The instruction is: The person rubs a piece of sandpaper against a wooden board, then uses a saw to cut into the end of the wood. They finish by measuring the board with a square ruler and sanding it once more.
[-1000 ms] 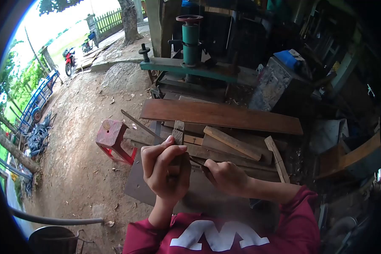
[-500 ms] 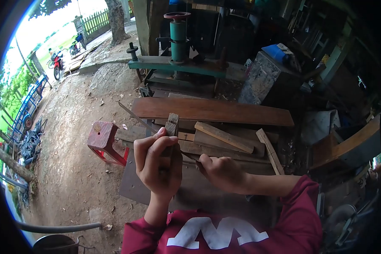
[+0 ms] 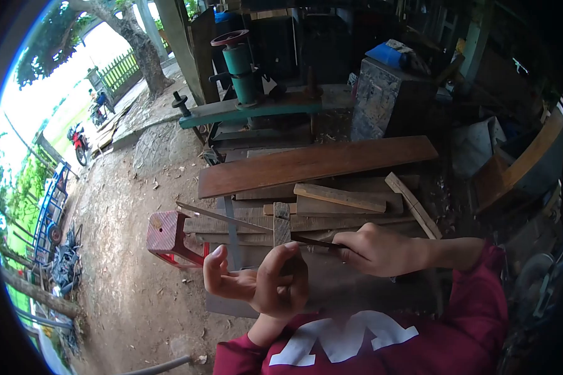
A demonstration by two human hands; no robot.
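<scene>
My left hand (image 3: 275,284) is curled round the lower part of a small upright wooden block (image 3: 281,220), one fingertip against its front and another finger bent out to the left. My right hand (image 3: 375,250) is closed round the right end of a long thin blade (image 3: 225,217), whose exact kind I cannot make out. The blade runs left from that hand, meets the block, and sticks out past it on the far side. Its part near my right hand looks dark. Whether it passes through the block or behind it is hidden.
Before me lie a broad brown plank (image 3: 319,164) and several loose wood pieces (image 3: 339,196). A red stool (image 3: 166,231) stands to the left. Behind are a green machine (image 3: 241,75) and a grey cabinet (image 3: 381,97). Parked motorbikes (image 3: 79,144) stand outside.
The view has shifted. Both hands sit lower and further right, with the block more upright. A finger of my left hand has moved out from the block, and the blade lies flatter.
</scene>
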